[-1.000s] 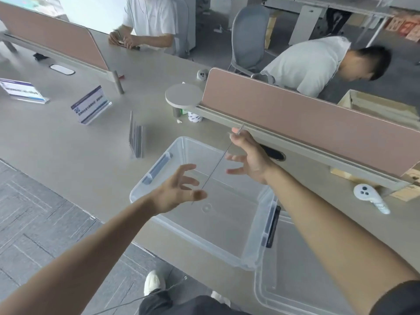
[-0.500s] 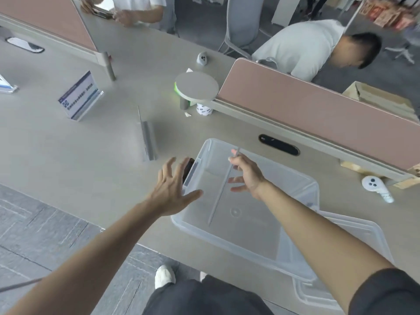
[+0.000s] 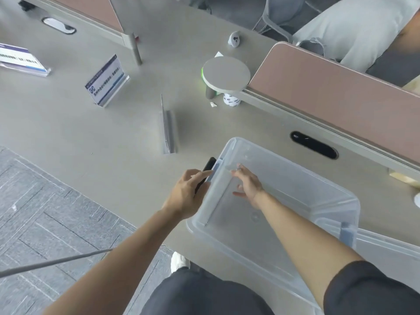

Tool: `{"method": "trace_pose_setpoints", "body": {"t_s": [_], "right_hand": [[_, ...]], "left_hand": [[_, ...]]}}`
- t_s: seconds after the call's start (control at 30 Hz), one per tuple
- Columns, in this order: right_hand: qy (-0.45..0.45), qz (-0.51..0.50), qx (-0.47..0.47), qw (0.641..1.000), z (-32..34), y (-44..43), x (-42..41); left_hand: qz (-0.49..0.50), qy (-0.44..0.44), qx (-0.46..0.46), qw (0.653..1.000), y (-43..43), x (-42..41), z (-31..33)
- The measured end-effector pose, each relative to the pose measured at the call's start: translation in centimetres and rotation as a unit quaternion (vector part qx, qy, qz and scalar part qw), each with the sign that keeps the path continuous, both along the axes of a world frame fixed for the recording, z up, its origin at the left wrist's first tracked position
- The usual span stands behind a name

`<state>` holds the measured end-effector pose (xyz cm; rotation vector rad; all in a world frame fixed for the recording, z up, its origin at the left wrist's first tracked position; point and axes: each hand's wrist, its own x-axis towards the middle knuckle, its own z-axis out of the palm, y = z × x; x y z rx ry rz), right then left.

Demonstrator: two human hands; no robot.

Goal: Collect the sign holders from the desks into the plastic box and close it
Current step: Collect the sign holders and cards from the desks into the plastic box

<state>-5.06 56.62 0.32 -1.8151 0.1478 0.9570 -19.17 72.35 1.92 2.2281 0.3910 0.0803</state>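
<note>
Sign holders are in three places. One clear holder, seen edge-on as a thin line, leans inside the box along its left wall, lower end on the box floor; the right hand is inside the box at its upper end, fingers spread and only lightly touching the top edge, not closed around it. A second clear holder stands on the worktop just beyond the box's far left corner. Further left stand a holder with a printed card and, at the picture's edge, another with a card.

The left hand rests on the box's left rim, fingers curled over the black latch there. The box sits open at the worktop's near edge, with the lid lying under its right end. A round grey stand and pink dividers lie behind.
</note>
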Motion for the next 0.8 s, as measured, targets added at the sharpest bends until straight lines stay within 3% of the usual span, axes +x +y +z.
{"method": "trace_pose_setpoints", "body": {"t_s": [0.17, 0.3, 0.37, 0.43, 0.5, 0.63, 0.73, 0.8], "right_hand": [[0.026, 0.027, -0.025, 0.999, -0.9, -1.6, 1.6], [0.052, 0.051, -0.012, 0.997, -0.8, -2.7, 3.2], [0.063, 0.057, -0.011, 0.996, -0.7, -2.7, 3.5], [0.062, 0.073, -0.019, 0.995, -0.7, -2.2, 3.5], [0.047, 0.080, -0.025, 0.995, -0.7, -1.6, 3.7], [0.014, 0.079, -0.039, 0.996, -1.0, -0.9, 4.0], [0.001, 0.077, -0.046, 0.996, -1.3, -0.6, 4.6], [-0.009, 0.080, -0.049, 0.996, -1.4, -0.3, 5.1]], "left_hand": [[-0.036, -0.009, 0.178, 0.983, -1.7, 0.6, 1.3], [-0.224, -0.082, 0.256, 0.937, -3.7, 0.8, 1.3], [-0.322, -0.009, 0.267, 0.908, -4.8, 0.7, 1.4], [-0.362, 0.121, 0.317, 0.868, -5.8, 1.0, 1.8], [-0.383, 0.195, 0.372, 0.822, -6.4, 2.0, 2.6], [-0.377, 0.228, 0.390, 0.809, -7.0, 3.5, 3.3], [-0.394, 0.233, 0.457, 0.762, -6.9, 3.4, 2.9], [-0.385, 0.223, 0.476, 0.759, -6.5, 3.1, 2.4]]}}
